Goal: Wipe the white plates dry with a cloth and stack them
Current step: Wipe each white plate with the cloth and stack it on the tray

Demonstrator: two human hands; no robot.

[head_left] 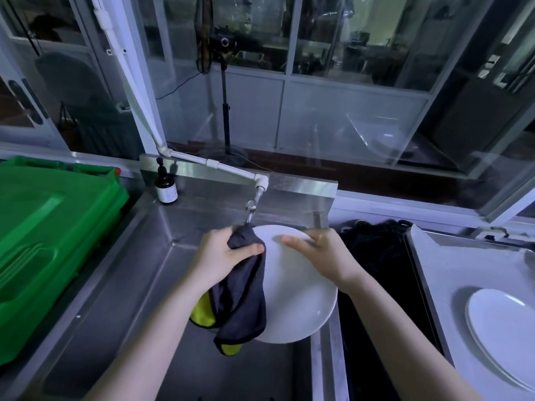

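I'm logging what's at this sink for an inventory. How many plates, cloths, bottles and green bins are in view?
White plates: 2, the held plate and the plate on the right counter
Grey cloth: 1
Brown bottle: 1
Green bin: 1
Total: 5

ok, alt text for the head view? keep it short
Over a steel sink, a person's left hand grips a dark grey cloth against a white plate that the right hand holds by its upper rim. A second white plate lies on the counter at right.
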